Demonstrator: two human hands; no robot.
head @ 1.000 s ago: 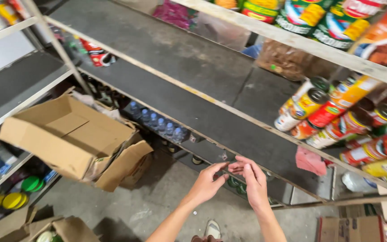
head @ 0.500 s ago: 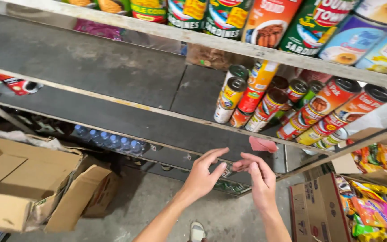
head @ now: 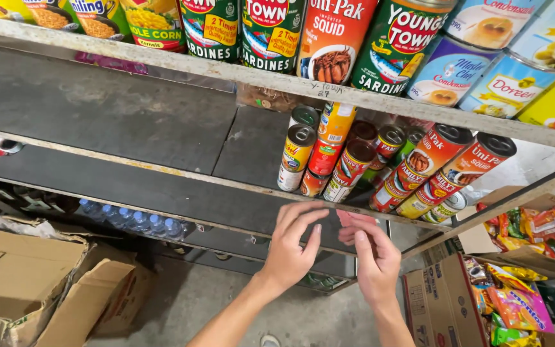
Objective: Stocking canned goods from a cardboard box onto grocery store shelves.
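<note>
Storeroom aisle with grey metal-framed shelving [head: 162, 138] seen from above, concrete floor below. Left hand [head: 290, 247] and right hand [head: 374, 257] raised side by side at the front edge of the shelving's middle board, fingers spread and loose, gripping nothing that shows. Just beyond the right fingertips, small pink rag-like scrap [head: 349, 218] lying on the same board; touching or just short, cannot tell. Farther back on that board, cluster of tall red, yellow and orange tin cans [head: 329, 160] standing upright, with two long red cans [head: 431, 167] leaning beside them. One board up, row of large green and red tin cans [head: 329, 32] along the front edge. Under the shelving, clear plastic bottles with blue caps [head: 136, 222]. Left of the shelving's foot, open brown cardboard box [head: 40, 283]. Right of it, carton of bright snack packets [head: 509, 302].
</note>
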